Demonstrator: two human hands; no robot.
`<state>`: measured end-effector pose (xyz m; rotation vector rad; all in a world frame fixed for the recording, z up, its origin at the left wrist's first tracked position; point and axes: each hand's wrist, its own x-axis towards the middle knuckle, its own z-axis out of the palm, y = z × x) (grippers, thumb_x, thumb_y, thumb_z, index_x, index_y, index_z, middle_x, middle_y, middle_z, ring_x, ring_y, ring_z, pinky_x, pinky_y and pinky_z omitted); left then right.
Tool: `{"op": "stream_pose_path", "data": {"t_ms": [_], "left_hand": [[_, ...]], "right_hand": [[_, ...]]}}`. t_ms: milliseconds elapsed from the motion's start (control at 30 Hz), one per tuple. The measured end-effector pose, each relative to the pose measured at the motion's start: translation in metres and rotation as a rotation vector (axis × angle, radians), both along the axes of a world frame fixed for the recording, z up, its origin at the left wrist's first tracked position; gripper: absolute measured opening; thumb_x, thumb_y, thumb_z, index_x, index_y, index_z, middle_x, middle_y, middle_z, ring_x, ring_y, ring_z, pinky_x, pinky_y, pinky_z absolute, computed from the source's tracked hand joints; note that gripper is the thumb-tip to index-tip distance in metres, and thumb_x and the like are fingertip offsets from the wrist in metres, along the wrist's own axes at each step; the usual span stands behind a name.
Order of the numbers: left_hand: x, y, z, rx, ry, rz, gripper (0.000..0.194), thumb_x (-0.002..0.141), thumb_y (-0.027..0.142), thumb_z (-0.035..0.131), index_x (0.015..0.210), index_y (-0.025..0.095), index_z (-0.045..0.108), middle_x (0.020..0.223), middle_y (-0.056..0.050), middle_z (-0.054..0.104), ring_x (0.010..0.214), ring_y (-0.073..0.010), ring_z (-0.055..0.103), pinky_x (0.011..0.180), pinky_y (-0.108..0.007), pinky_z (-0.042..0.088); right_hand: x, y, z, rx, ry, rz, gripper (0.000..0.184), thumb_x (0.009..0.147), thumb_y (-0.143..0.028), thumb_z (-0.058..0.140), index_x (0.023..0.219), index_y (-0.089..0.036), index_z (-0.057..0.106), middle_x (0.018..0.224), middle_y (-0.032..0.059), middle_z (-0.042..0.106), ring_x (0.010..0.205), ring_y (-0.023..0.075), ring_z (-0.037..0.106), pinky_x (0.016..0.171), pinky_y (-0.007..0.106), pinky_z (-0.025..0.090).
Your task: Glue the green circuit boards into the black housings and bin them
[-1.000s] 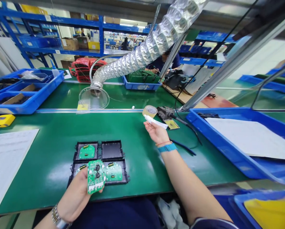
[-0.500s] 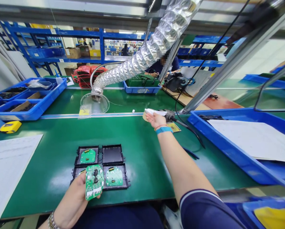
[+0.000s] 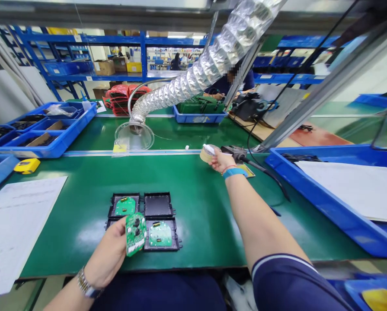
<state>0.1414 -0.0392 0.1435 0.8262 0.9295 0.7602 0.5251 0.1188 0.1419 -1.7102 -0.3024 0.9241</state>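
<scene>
My left hand [image 3: 110,255] is closed on a round green circuit board [image 3: 135,233], held upright at the near edge of the green bench. Just behind it lie several black plastic housings [image 3: 157,205] in a square block; two hold green boards. My right hand [image 3: 221,160] is stretched out to the far side of the bench, fingers closed round a small white tube [image 3: 209,149] whose tip rests at a roll of brownish tape [image 3: 205,155]. A blue band is on that wrist.
A soldering tool with a black cable [image 3: 237,152] lies right of the tape. A blue tray [image 3: 310,198] with white paper fills the right; blue bins [image 3: 50,142], a yellow tape measure [image 3: 27,165] and a paper sheet [image 3: 14,224] are left. A silver duct [image 3: 193,77] hangs over the bench; a person [image 3: 232,82] works behind.
My right hand has carried the white tube away from me and to the tape roll at the far side. My left hand keeps the green board, tilted a little more upright.
</scene>
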Motion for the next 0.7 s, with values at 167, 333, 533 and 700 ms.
{"op": "stream_pose_path", "data": {"t_ms": [167, 333, 533, 700], "left_hand": [[-0.003, 0.021, 0.002, 0.241, 0.206, -0.073, 0.017, 0.072, 0.027, 0.067, 0.082, 0.015, 0.060, 0.076, -0.001, 0.063, 0.071, -0.0122, 0.056, 0.068, -0.023, 0.045], [0.010, 0.056, 0.013, 0.848, 0.765, -0.146, 0.013, 0.076, 0.019, 0.055, 0.086, 0.014, 0.062, 0.071, -0.002, 0.064, 0.065, -0.0135, 0.058, 0.063, -0.025, 0.046], [0.040, 0.092, 0.006, 1.313, 1.167, -0.442, 0.019, 0.081, 0.007, 0.047, 0.084, 0.013, 0.064, 0.083, -0.007, 0.064, 0.074, -0.0175, 0.062, 0.069, -0.029, 0.050], [0.052, 0.097, -0.005, 1.382, 1.300, -0.651, 0.022, 0.085, 0.008, 0.044, 0.092, 0.010, 0.065, 0.085, -0.009, 0.063, 0.078, -0.0209, 0.063, 0.072, -0.034, 0.053]], "right_hand": [[-0.031, -0.026, -0.003, 0.019, -0.072, 0.220, 0.029, 0.095, -0.028, 0.050, 0.073, -0.011, 0.052, 0.047, -0.0040, 0.044, 0.036, 0.0072, 0.045, 0.031, 0.014, 0.028], [-0.069, -0.068, -0.002, 0.165, -0.147, 0.467, 0.021, 0.083, -0.029, 0.062, 0.073, -0.011, 0.058, 0.049, -0.0005, 0.051, 0.039, 0.0084, 0.047, 0.033, 0.014, 0.032], [-0.094, -0.101, -0.017, 0.216, -0.187, 0.654, 0.034, 0.069, -0.047, 0.064, 0.069, -0.013, 0.056, 0.051, -0.0002, 0.053, 0.041, 0.0088, 0.048, 0.035, 0.014, 0.032], [-0.098, -0.101, -0.033, 0.174, -0.177, 0.727, 0.033, 0.068, -0.047, 0.059, 0.065, -0.014, 0.053, 0.049, -0.0014, 0.051, 0.038, 0.0072, 0.045, 0.034, 0.014, 0.030]]}}
